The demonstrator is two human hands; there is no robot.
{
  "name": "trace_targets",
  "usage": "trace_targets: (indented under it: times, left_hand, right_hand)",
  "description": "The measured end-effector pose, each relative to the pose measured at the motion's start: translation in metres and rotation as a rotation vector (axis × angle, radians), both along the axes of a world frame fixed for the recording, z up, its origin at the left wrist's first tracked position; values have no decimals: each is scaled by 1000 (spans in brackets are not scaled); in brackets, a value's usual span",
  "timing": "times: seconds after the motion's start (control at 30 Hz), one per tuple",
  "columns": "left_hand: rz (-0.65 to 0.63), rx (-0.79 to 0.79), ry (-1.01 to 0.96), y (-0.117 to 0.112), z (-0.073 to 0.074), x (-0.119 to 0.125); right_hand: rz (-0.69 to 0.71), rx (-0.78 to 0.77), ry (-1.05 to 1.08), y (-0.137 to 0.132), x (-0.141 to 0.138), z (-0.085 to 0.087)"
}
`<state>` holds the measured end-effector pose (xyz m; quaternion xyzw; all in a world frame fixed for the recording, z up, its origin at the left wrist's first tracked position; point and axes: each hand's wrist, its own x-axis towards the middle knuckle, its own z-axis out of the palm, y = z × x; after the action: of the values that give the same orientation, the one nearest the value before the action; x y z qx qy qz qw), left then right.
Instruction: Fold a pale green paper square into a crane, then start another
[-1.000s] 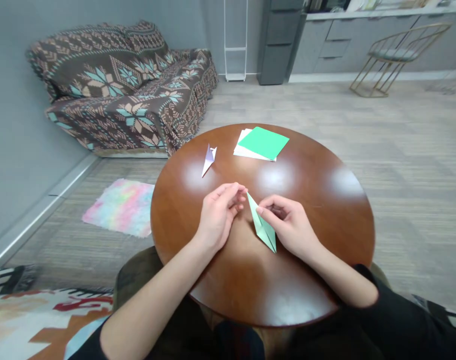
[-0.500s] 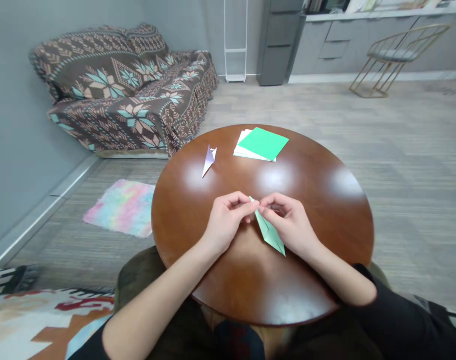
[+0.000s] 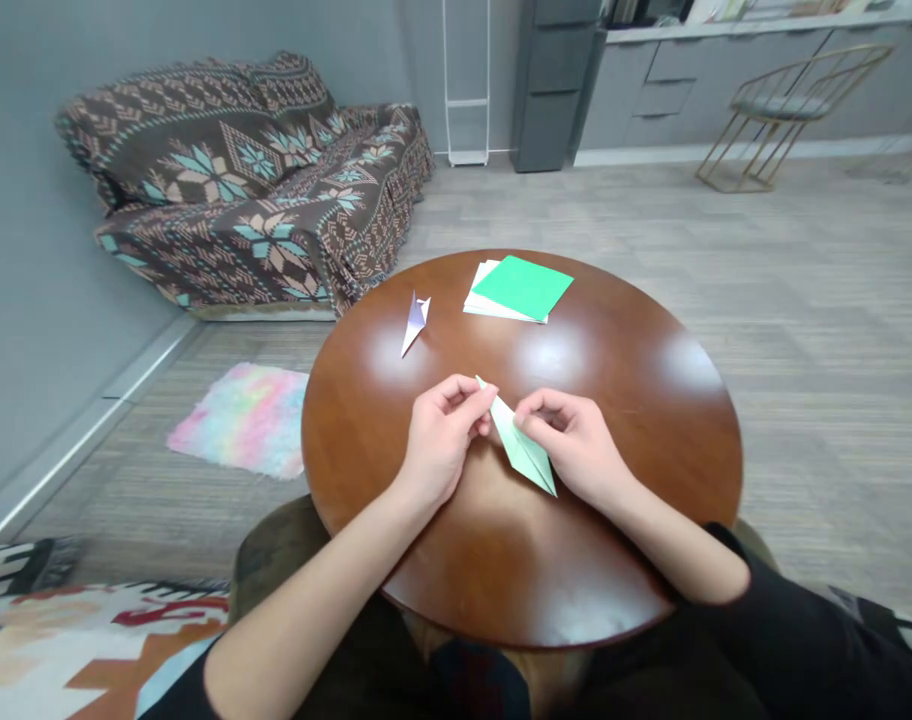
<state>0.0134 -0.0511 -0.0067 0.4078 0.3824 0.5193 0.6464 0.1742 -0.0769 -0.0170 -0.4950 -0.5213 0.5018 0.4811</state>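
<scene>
A pale green sheet of folded paper (image 3: pixel 527 455), long and pointed at both ends, slants between my hands just above the table. My left hand (image 3: pixel 450 425) pinches it near its upper tip between thumb and fingers. On its right edge, about midway along, the thumb and fingertips of my right hand (image 3: pixel 568 435) are closed. The curled fingers hide part of the upper end. Farther off to the left stands a small purple and white folded paper figure (image 3: pixel 415 325).
The round brown wooden table (image 3: pixel 636 360) also holds a stack of square paper (image 3: pixel 527 288), green on top, at its far side. A patterned sofa (image 3: pixel 261 200) and a fluffy pastel rug (image 3: pixel 242 420) are to the left. A gold-framed chair (image 3: pixel 778 110) stands far right.
The folded paper has shifted a little up and left and shows more of its face. My right hand has slid from the upper tip down along the paper's edge, apart from my left hand.
</scene>
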Motion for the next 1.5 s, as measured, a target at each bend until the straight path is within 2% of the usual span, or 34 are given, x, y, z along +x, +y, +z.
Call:
trace_targets:
  times: [0.13,0.23,0.4,0.53,0.7,0.87,0.97,1.07,1.13,1.33,1.5]
  left_hand:
    - [-125,35,207,-2,-3,-1]
    - [-71,66,273,-1,-4,-3]
    - [82,44,90,6,-4,-7]
    - [148,-23,-37,7,-1,-6]
    - [56,-129,-68,-1,4,-4]
    - [-84,-148,66,-4,6,-5]
    - [-188,-57,239,-4,5,-5]
    - [-218,117,403,-3,3,-5]
    - [-205,167,453,-3,2,-6]
    - [-283,76,457,-3,3,-8]
    - [-321,32,378,-4,2,-6]
  right_hand:
    - [-31,11,13,1,-1,1]
    - [-45,6,-3,3,0,0]
    - [-62,-41,-26,2,4,-2]
    - [-69,-27,143,-1,7,-3]
    - [-73,-30,323,4,7,-4]
    - [-281,5,455,13,16,-1]
    - [-303,65,342,12,18,2]
    - [-186,81,155,7,17,4]
    - [-113,73,60,4,16,5]
    - [-166,174,19,4,20,6]
    - [-32,242,-216,2,24,5]
